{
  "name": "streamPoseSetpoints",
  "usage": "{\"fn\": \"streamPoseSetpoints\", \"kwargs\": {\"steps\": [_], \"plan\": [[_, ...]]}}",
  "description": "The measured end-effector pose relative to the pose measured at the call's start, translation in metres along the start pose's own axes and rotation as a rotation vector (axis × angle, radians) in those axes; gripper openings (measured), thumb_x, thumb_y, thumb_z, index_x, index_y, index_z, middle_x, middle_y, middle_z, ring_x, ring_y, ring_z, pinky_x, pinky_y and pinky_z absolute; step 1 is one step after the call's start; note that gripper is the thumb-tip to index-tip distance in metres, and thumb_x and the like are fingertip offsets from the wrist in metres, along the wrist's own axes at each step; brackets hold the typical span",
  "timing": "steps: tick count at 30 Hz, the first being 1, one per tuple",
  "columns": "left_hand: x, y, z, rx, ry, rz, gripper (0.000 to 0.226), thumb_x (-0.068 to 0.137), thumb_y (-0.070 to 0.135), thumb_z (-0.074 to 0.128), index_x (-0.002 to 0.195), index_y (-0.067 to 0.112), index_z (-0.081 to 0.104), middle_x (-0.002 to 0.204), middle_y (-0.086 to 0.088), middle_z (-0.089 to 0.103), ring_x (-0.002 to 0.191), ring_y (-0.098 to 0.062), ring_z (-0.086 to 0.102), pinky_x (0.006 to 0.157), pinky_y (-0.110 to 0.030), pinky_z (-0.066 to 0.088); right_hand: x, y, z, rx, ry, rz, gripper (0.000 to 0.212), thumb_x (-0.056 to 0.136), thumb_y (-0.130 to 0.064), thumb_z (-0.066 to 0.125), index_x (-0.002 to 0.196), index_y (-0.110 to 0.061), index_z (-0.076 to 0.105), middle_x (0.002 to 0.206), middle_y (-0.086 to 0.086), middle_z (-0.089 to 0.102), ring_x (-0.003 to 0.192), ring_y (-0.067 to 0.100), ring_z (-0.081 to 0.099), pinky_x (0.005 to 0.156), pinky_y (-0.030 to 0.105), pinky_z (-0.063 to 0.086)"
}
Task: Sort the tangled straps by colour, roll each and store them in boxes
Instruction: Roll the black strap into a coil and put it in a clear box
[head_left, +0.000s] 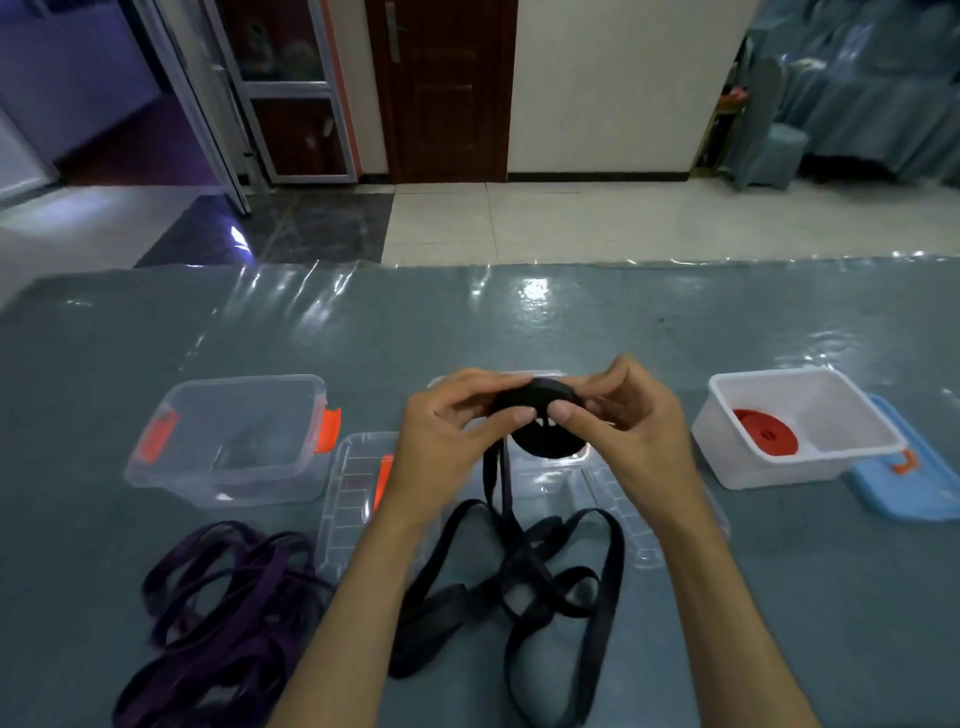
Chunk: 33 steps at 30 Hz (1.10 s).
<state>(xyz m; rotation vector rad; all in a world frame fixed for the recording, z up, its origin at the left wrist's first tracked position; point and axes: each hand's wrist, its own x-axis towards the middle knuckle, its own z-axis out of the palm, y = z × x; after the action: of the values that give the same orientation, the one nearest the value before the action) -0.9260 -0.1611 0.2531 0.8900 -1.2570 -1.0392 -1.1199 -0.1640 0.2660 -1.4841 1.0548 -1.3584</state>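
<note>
Above the middle box (550, 470), our left hand (447, 436) and right hand (631, 426) pinch the black roll (540, 402), keeping it tight while its loose tail (519, 571) trails onto the table (519, 332).

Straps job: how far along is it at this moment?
Done: red strap roll lies in the white box. In hand: left hand and right hand wind the black strap, much trailing loose. Left: purple straps lie unrolled; clear box awaits.
</note>
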Motion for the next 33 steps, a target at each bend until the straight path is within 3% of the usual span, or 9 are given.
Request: {"fn": "streamPoseSetpoints", "kwargs": {"steps": [3,6,10,13,16,19,23,27,33], "plan": [[-0.005,0.000,0.003,-0.031,0.053,-0.022,0.025,0.078,-0.002,0.085,0.098,0.011,0.078,0.102,-0.009,0.080,0.102,-0.025,0.077,0.094,-0.034,0.060,-0.005,0.000,-0.001,-0.015,0.021,0.001,0.026,0.079,-0.019,0.085,0.095,-0.008,0.067,0.084,0.017,0.075,0.082,0.038,0.075,0.079,0.055,0.062],[-0.005,-0.003,0.003,-0.038,-0.007,0.010,0.025,0.082,-0.002,0.080,0.106,0.006,0.078,0.108,-0.010,0.078,0.106,-0.026,0.075,0.096,-0.034,0.059,-0.012,-0.004,-0.002,0.033,0.072,-0.031,0.022,0.081,-0.015,0.082,0.103,-0.016,0.076,0.094,0.009,0.080,0.091,0.030,0.078,0.085,0.051,0.063],[-0.003,0.001,0.010,-0.017,-0.016,-0.007,0.025,0.081,-0.005,0.082,0.102,0.007,0.079,0.101,-0.005,0.081,0.097,-0.021,0.078,0.089,-0.026,0.059,-0.014,-0.001,-0.010,0.013,0.020,0.025,0.025,0.082,-0.012,0.081,0.101,-0.005,0.066,0.092,0.011,0.080,0.084,0.031,0.078,0.078,0.050,0.064],[-0.001,0.005,0.021,0.004,-0.019,-0.030,0.028,0.083,-0.004,0.081,0.110,0.004,0.078,0.107,-0.004,0.081,0.103,-0.019,0.077,0.092,-0.026,0.059,-0.011,-0.002,-0.015,0.000,0.093,-0.037,0.030,0.084,-0.012,0.081,0.113,-0.015,0.073,0.095,0.008,0.079,0.091,0.030,0.077,0.085,0.050,0.063],[0.004,0.007,0.022,0.009,-0.068,-0.051,0.035,0.081,-0.005,0.082,0.114,0.006,0.077,0.108,-0.005,0.080,0.104,-0.019,0.077,0.092,-0.026,0.059,-0.007,0.003,-0.021,0.055,0.085,-0.007,0.018,0.082,-0.013,0.082,0.094,-0.009,0.070,0.100,0.012,0.079,0.096,0.033,0.077,0.088,0.055,0.061],[0.003,0.006,0.028,0.057,-0.019,-0.073,0.037,0.078,-0.001,0.086,0.111,0.012,0.077,0.104,-0.003,0.081,0.100,-0.018,0.078,0.091,-0.027,0.060,0.000,0.007,-0.028,0.052,0.062,0.016,0.024,0.080,-0.014,0.085,0.082,-0.008,0.062,0.090,0.018,0.076,0.087,0.043,0.073,0.082,0.058,0.061],[0.004,0.003,0.035,0.081,-0.008,-0.125,0.027,0.084,0.005,0.083,0.108,0.016,0.078,0.104,0.004,0.081,0.099,-0.013,0.077,0.089,-0.021,0.057,0.005,0.006,-0.028,0.060,0.068,-0.035,0.018,0.084,-0.010,0.082,0.099,-0.017,0.075,0.090,0.008,0.079,0.087,0.025,0.076,0.080,0.039,0.061],[0.006,0.002,0.035,0.148,0.022,-0.094,0.025,0.082,0.009,0.085,0.102,0.022,0.080,0.099,0.005,0.082,0.096,-0.013,0.078,0.088,-0.025,0.060,0.010,0.014,-0.033,0.036,-0.073,0.017,0.021,0.084,-0.005,0.082,0.092,-0.005,0.063,0.093,0.007,0.078,0.091,0.020,0.077,0.079,0.028,0.059],[0.005,-0.001,0.040,0.100,0.043,-0.095,0.045,0.081,0.003,0.086,0.119,0.023,0.074,0.104,-0.001,0.079,0.102,-0.015,0.076,0.093,-0.027,0.059,0.012,0.017,-0.034,0.121,0.042,-0.023,0.021,0.084,0.000,0.080,0.099,-0.011,0.072,0.096,0.009,0.078,0.092,0.020,0.077,0.076,0.029,0.060]]}}
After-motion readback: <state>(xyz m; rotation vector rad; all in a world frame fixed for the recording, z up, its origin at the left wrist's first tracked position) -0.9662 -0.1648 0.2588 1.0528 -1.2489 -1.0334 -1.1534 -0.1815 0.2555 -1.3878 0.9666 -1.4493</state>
